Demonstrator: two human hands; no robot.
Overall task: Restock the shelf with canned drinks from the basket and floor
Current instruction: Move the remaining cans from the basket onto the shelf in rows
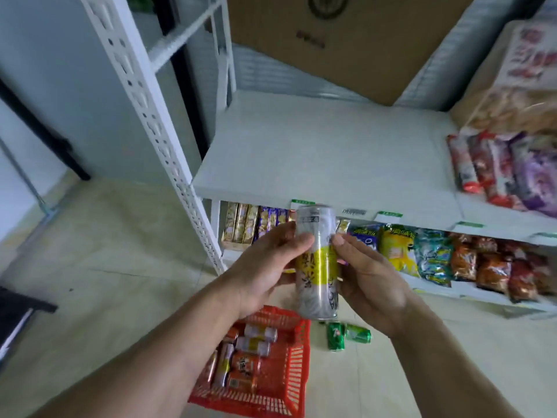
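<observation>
I hold a tall silver and yellow can (pixel 318 260) upright in front of the white shelf (pixel 316 164). My left hand (pixel 265 270) grips its left side and my right hand (pixel 367 276) grips its right side, thumbs on the front. Below on the floor a red plastic basket (pixel 289 375) holds several orange and silver-yellow cans (pixel 244 360) lying on their sides. Two green cans (pixel 346 334) lie on the floor just right of the basket.
Snack packets (pixel 500 167) lie at the shelf's right end, and a large cardboard box (pixel 346 40) stands at its back. The lower shelf carries boxed sweets (pixel 241 223) and chip bags (pixel 437 254). A white perforated upright (pixel 156 125) stands at the left.
</observation>
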